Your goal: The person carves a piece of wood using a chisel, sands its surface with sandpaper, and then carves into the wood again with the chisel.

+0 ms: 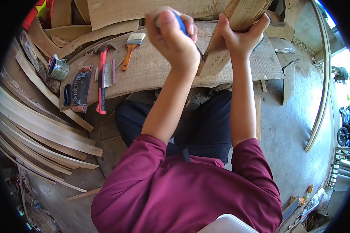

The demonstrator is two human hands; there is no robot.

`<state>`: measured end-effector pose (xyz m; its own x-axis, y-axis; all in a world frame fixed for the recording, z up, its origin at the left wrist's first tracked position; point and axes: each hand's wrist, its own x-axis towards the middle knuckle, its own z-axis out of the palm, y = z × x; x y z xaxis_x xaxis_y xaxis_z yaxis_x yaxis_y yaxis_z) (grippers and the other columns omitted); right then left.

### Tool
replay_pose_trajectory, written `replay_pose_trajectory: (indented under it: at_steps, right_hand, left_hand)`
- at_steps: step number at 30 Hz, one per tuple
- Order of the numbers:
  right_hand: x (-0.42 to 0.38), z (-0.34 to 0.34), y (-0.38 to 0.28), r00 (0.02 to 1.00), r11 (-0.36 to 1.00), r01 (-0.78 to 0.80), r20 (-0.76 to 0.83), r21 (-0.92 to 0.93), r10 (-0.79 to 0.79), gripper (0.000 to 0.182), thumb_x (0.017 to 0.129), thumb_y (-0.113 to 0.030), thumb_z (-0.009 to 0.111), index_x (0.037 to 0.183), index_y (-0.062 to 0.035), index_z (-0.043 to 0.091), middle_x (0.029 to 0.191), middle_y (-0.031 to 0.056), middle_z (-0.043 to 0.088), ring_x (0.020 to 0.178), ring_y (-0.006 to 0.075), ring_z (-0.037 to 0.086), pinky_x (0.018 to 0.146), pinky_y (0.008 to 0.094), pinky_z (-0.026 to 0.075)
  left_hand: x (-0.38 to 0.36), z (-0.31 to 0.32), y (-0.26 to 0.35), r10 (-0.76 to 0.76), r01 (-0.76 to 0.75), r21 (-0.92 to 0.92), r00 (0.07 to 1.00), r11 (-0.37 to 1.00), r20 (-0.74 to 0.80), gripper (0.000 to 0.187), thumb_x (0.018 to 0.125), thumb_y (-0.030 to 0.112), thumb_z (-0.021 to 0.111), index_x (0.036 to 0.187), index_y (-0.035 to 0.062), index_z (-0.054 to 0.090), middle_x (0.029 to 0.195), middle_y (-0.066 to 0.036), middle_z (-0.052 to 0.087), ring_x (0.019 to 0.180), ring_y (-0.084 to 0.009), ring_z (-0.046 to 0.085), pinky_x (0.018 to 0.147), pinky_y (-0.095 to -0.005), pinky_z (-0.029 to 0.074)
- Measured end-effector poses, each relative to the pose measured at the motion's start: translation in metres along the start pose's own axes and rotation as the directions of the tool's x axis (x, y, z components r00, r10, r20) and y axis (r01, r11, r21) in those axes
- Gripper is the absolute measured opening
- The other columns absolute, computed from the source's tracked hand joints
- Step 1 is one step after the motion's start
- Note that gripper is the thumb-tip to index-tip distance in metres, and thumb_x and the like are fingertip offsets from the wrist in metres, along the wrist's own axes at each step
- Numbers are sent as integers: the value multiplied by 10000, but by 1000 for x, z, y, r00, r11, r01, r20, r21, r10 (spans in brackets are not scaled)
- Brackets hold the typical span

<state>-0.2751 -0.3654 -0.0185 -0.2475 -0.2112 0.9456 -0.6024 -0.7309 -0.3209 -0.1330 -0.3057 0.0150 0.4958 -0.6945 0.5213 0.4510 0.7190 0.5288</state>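
My left hand (173, 37) is closed around a blue-handled tool (181, 24). A thin dark part shows below the fist, close to the wood, but its tip and exact kind cannot be made out. A thick, rough-edged piece of wood (217, 58) stands tilted on the plank bench (155, 72). My right hand (243, 37) grips this wood from the near side, thumb on the left and fingers on the right. Left of my hands, a paintbrush (131, 48) with a wooden handle lies on the bench beside a red-and-black-handled hammer (102, 77).
A grey-handled tool with orange ends (81, 89) and a flat metal blade (108, 75) lie on the bench's left. A tin can (58, 69) stands beyond them. Curved wood strips (50, 132) are stacked at left. Large boards (151, 9) lie behind the bench.
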Motion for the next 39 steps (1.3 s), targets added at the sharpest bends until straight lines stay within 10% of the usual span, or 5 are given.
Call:
replay_pose_trajectory:
  at_steps: [18,21,32,39]
  right_hand:
    - [0,-3,1,1000,1000,-5,2,7,5,830,620,-407,893,1160,-11,402,1007,121,600,913,186,589,806,312,497]
    - [2,-2,3,1000,1000,19,5,-2,-19,831,622,-405,893,1164,-13,400,1020,120,590,928,185,578,819,315,491]
    - [-2,-3,2,999,999,-45,16,30,45,829,625,-401,897,1162,-26,390,1033,112,570,944,188,563,838,311,479]
    - [2,-3,2,1000,1000,-14,13,-2,14,866,634,-426,894,1198,-24,374,1080,119,547,997,184,544,875,313,462]
  left_hand:
    - [-4,2,-12,94,-72,-122,979,990,180,270,985,317,531,870,83,460,559,10,441,432,-58,427,384,-212,325]
    - [1,1,14,55,-56,16,996,998,66,413,936,518,412,862,112,440,500,-60,411,368,-133,341,354,-266,278]
    - [4,-3,17,97,-99,32,994,995,46,473,911,580,415,842,112,434,479,-53,384,349,-136,348,336,-264,265]
    - [-10,-3,-15,69,-74,34,989,997,130,340,953,423,449,856,99,426,508,-55,412,372,-122,378,340,-249,273]
